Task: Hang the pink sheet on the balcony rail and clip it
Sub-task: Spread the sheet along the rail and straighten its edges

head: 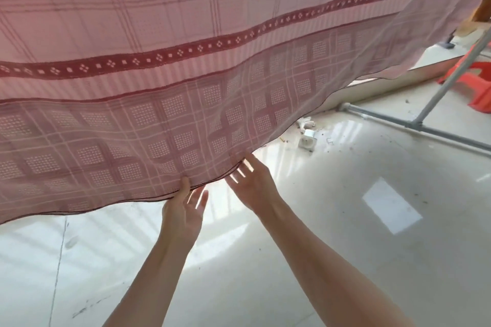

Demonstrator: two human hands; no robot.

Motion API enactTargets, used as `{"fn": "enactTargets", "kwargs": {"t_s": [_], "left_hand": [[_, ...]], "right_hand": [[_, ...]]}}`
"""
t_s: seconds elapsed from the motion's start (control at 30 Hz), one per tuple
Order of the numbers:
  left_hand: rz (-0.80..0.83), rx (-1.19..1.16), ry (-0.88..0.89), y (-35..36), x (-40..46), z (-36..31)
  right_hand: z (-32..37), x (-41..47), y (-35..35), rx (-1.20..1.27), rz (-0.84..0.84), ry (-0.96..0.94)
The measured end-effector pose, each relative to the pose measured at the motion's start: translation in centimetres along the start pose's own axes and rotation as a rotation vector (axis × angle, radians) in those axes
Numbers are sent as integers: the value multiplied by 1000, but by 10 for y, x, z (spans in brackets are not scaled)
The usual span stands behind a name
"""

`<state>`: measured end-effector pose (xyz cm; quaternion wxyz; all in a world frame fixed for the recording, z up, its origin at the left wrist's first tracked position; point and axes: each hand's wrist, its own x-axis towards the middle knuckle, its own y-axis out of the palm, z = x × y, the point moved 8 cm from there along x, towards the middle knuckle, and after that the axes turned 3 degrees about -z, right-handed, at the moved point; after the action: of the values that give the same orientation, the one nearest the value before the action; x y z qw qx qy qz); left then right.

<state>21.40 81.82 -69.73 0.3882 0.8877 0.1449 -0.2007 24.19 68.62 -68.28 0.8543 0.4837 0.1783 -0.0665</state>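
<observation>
The pink sheet [186, 48] hangs across the upper part of the view, its long axis running from left to right and its lower hem rising toward the far right. The left hand [183, 210] touches the hem with straight fingers. The right hand [252, 186] is spread open just beside it, fingertips at the hem.

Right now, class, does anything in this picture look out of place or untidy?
Yes. On the tiled floor, just right of the pink sheet, a white socket-like fitting lies loose amid scattered debris. An orange plastic stool lies tipped at far right. The sheet's lower hem hangs wavy, not level.
</observation>
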Motion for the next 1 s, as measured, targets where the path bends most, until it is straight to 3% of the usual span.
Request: {"fn": "enactTargets", "kwargs": {"t_s": [0.23,0.4,1.0], "left_hand": [[-131,-49,237,-2,9,-23],[-210,-21,304,-12,9,-30],[-243,-5,302,0,28,-2]], "right_hand": [[96,43,-20,182,-40,-40],[145,52,-48,56,-103,-138],[150,56,-112,289,-111,-250]]}}
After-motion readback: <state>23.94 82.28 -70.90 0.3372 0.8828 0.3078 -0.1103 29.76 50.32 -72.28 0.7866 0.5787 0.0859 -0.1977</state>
